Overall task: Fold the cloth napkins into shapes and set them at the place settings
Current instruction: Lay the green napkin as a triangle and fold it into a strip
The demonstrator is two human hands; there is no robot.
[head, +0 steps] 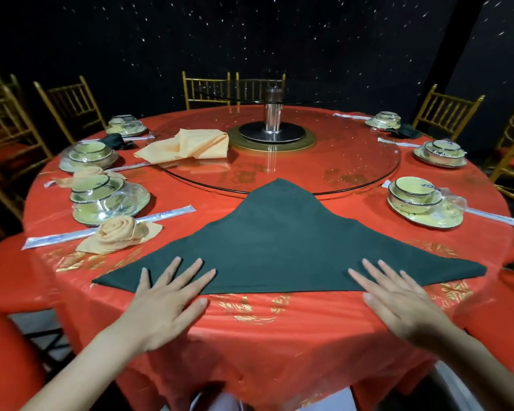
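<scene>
Dark green cloth lies flat under both hands: the left hand (166, 295) and the right hand (398, 298) are spread with straight fingers, grasping nothing, their fingertips pressing the long near edge of the green napkin (279, 241). It is folded into a wide triangle on the red-covered surface (279, 336), its apex pointing away at the rim of the glass turntable (353, 161). The step looks like smoothing the triangle before rolling it. It would go best with the palms sweeping outward toward the two tips, keeping the layers matched and the near edge straight. Light pressure seems wise, since the glossy cover could slip. Just left of the napkin sits a finished peach rose (118, 232) beside sleeved chopsticks (166, 213). Unfolded peach napkins (187, 146) wait on the turntable. The left place setting (101, 197) and the right place setting (419, 200) are bowls nested on plates under clear wrap, and no food shows in them.
</scene>
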